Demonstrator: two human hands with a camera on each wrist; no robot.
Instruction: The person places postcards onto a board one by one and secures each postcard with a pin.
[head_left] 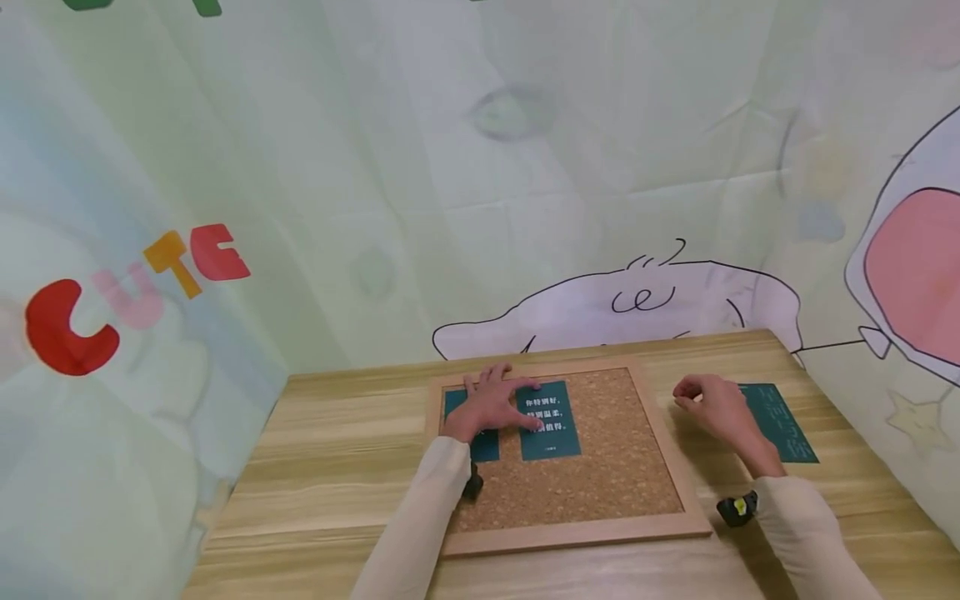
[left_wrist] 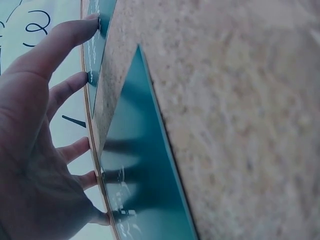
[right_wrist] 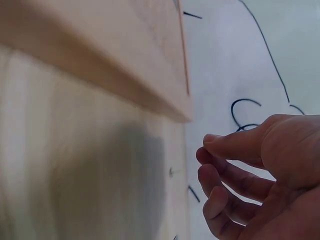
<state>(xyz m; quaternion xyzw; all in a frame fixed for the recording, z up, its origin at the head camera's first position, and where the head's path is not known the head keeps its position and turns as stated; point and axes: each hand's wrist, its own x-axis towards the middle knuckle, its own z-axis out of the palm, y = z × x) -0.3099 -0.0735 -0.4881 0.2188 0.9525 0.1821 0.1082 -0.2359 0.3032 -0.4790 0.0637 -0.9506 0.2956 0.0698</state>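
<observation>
A wood-framed cork board (head_left: 607,467) lies on the wooden table (head_left: 337,467). Two teal cards with white print rest on its left part. My left hand (head_left: 495,404) lies flat with fingers spread, pressing the larger card (head_left: 558,433) and the smaller one (head_left: 486,446). The left wrist view shows the fingertips (left_wrist: 92,77) on the near card (left_wrist: 145,175) and the cork (left_wrist: 240,100). To the right of the board frame (right_wrist: 100,65), my right hand (head_left: 712,404) hovers with curled fingers (right_wrist: 220,165) and thumb against forefinger. Nothing shows between them.
A third teal card (head_left: 780,421) lies on the table to the right of my right hand, near the table's right edge. A printed fabric backdrop (head_left: 525,167) hangs close behind and on both sides. A small camera (head_left: 738,507) sits on my right wrist.
</observation>
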